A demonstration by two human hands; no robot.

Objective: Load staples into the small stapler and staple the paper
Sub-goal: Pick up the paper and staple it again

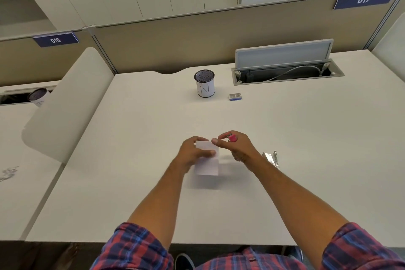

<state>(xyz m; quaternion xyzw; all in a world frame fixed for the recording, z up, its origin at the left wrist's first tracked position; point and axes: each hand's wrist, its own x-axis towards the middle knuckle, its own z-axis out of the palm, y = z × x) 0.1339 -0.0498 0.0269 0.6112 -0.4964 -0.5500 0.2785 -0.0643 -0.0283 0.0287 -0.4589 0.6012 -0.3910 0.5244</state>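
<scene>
A small white paper [207,165] is lifted a little above the desk, and my left hand [192,152] grips its upper left part with thumb over the top. My right hand [237,149] holds a small pink stapler [232,138] between its fingers, right beside the paper's upper right corner. Only the stapler's pink end and a bit of metal show; the rest is hidden by my fingers. A small blue box of staples [235,96] lies far back on the desk.
A mesh pen cup [204,83] with a white label stands at the back, left of the staple box. An open cable hatch [287,70] lies behind it to the right. Silvery strips [271,158] lie just right of my right wrist. Desk [135,160] edges and dividers surround.
</scene>
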